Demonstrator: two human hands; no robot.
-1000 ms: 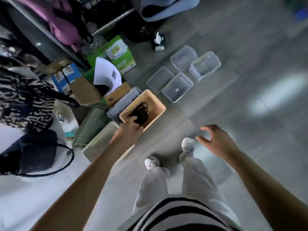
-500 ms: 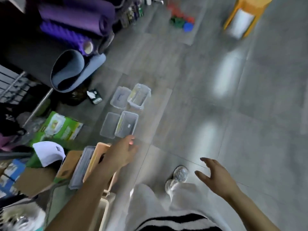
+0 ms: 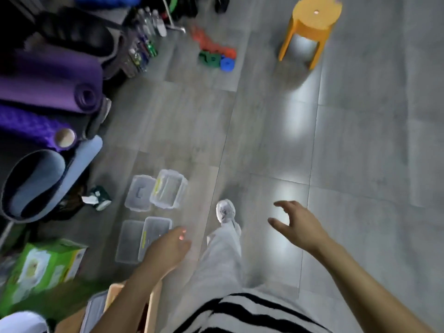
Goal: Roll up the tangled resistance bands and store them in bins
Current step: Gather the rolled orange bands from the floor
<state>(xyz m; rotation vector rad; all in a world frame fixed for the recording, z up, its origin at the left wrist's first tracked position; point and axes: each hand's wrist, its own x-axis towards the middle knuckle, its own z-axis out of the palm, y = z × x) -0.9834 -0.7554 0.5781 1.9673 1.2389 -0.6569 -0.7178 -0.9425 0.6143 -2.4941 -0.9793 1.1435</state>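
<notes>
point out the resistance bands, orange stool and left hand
resistance bands (image 3: 212,48): head view, red band in the pile's middle
orange stool (image 3: 317,14): head view, seat top
left hand (image 3: 168,248): head view, back of the hand

open floor (image 3: 276,131) leads past clear bins (image 3: 153,210); orange stool (image 3: 312,27) beyond.

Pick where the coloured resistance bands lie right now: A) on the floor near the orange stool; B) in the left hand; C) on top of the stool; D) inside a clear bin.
A: the coloured bands lie in a loose heap on the grey floor, to the left of the orange stool in the head view.
</notes>
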